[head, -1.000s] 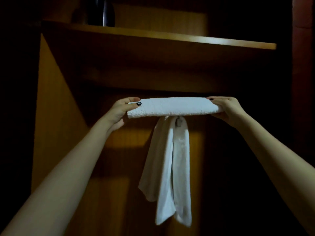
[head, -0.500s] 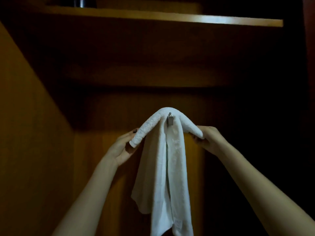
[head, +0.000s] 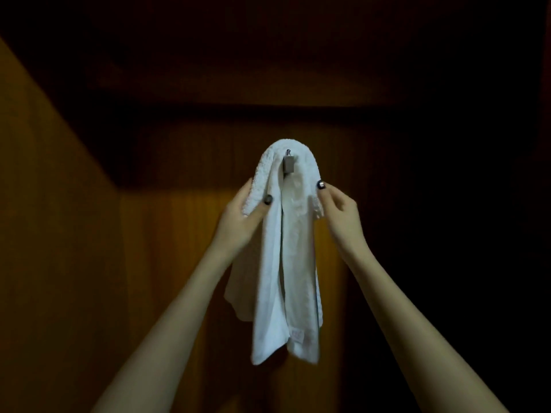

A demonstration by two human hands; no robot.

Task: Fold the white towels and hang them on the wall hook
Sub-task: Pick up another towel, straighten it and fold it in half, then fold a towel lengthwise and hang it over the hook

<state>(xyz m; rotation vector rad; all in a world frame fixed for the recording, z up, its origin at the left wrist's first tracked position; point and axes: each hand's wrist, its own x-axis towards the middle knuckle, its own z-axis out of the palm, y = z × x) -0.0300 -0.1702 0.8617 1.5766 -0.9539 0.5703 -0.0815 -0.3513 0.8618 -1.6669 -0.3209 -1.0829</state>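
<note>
Near the middle of the frame I see the left hand (head: 240,217) gripping the left end of the small folded towel (head: 265,168). It is draped over the hook (head: 288,165), on top of a long towel (head: 271,293) hanging down. The right hand (head: 338,210) pinches its right end.

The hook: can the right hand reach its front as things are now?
Probably yes. The hook shows its front bare under the arch of the folded towel, close above the right hand. That hand pinches the towel's end, though, and would have to let go first.
</note>
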